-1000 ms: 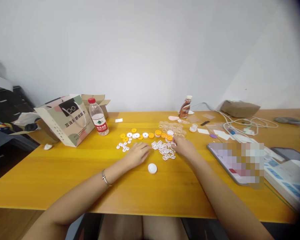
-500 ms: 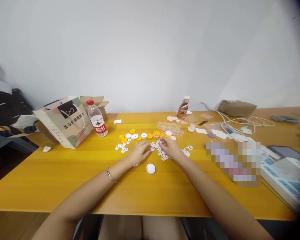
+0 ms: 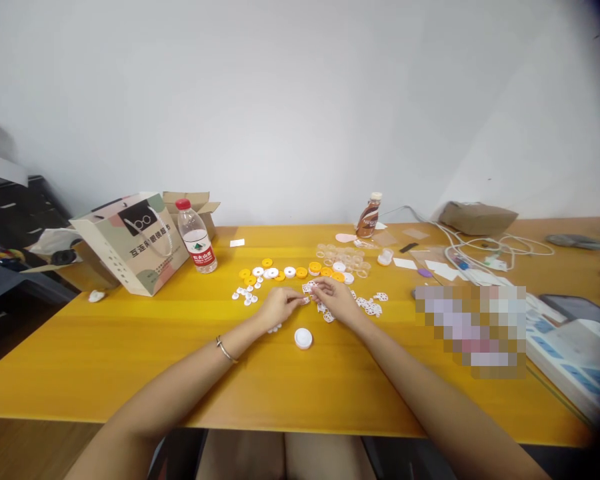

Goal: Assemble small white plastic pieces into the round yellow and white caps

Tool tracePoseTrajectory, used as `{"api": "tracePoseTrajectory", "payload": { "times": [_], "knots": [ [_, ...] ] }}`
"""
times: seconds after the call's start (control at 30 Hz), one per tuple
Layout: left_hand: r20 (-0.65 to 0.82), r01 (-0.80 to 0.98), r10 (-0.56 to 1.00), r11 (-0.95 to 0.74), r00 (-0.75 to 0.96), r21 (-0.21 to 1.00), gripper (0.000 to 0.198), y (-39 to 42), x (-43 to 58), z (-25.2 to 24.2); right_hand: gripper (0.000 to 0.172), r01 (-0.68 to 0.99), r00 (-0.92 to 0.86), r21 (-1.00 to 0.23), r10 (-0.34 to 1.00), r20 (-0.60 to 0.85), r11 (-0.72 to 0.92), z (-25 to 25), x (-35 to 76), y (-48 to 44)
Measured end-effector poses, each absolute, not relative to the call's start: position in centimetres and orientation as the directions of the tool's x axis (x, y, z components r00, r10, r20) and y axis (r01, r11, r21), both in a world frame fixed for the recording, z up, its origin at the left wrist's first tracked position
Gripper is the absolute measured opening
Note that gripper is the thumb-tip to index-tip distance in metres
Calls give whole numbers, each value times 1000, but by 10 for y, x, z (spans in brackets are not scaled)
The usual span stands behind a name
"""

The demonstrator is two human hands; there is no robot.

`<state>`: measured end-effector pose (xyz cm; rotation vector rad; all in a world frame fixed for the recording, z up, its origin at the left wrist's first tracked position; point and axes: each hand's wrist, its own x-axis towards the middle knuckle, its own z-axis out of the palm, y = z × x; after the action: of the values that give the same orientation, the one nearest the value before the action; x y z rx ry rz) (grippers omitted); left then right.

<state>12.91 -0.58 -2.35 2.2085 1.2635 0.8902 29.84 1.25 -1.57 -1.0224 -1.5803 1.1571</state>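
My left hand (image 3: pixel 279 309) is closed in a pinch on a small white openwork piece (image 3: pixel 307 301), just above the table. Close beside it, my right hand (image 3: pixel 337 300) has its thumb and fingers together at another white openwork piece (image 3: pixel 309 287). More of these flat, holed pieces (image 3: pixel 370 307) lie loose under and right of my right hand. In front of both hands sits a round white cap-like part (image 3: pixel 303 339). Several small white parts (image 3: pixel 245 295) are scattered left of my left hand, and a few more show partly under its wrist.
Beyond my hands runs a row of orange and white discs (image 3: pixel 290 273), with clear rings (image 3: pixel 364 265) behind. A water bottle (image 3: pixel 198 243) and paper bag (image 3: pixel 147 260) stand left. Further right are a brown drink bottle (image 3: pixel 369 217), white cables (image 3: pixel 480 247) and a power strip (image 3: pixel 555 347).
My hands have drawn slightly apart over the openwork pieces, and the left now shows one at its fingertips. The pieces between the hands have shifted. The view has moved slightly.
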Motion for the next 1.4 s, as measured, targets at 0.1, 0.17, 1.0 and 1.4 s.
{"api": "tracePoseTrajectory", "payload": {
  "times": [0.1,0.17,1.0,1.4],
  "knots": [
    [176,471,948,-286,264,835,27,-6,127,-26,16,86,-262,-982,954,143,171,-13,298,11],
    [156,370,964,-228,215,901,28,-6,126,-27,15,72,-277,-986,953,123,148,-12,298,11],
    [101,-12,978,-100,181,995,22,-13,130,-19,20,-191,-394,-960,912,-115,-204,-8,296,1],
    [123,109,989,-132,84,985,17,-15,131,-13,18,-96,-333,-995,943,-7,-41,-5,296,4]
  ]
}}
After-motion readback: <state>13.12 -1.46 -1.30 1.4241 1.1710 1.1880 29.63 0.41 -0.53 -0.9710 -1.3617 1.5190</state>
